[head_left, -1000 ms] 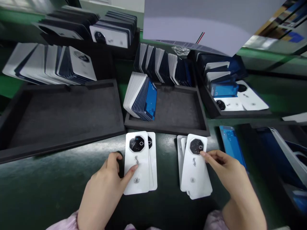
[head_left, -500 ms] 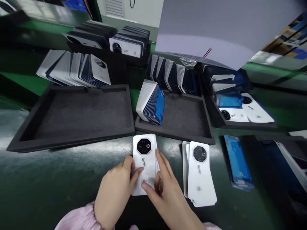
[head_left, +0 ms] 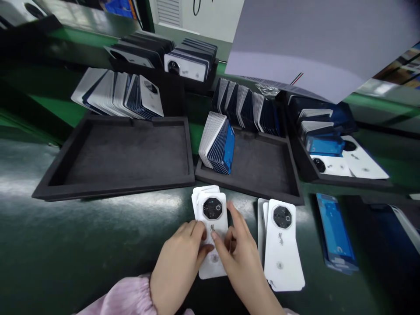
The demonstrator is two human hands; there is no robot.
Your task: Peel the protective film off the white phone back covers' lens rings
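Observation:
Two small stacks of white phone back covers lie on the dark green table. My left hand (head_left: 179, 267) grips the left stack (head_left: 212, 212) from its left side, thumb on the top cover. My right hand (head_left: 241, 258) closes on the same stack from the right, fingers on its edge and face. The top cover shows a black octagonal camera ring. The right stack (head_left: 282, 245) lies untouched just right of my right hand.
A large black foam tray (head_left: 121, 153) sits behind left, with covers leaning at its far edge. A middle tray (head_left: 262, 166) holds upright covers (head_left: 218, 142). More trays with covers stand right and behind. Blue-filmed covers (head_left: 334, 232) lie at right. A grey sheet hangs overhead.
My right hand left the right stack and came over to the left stack, which both hands now hold. The view shifted, so everything sits further right in frame.

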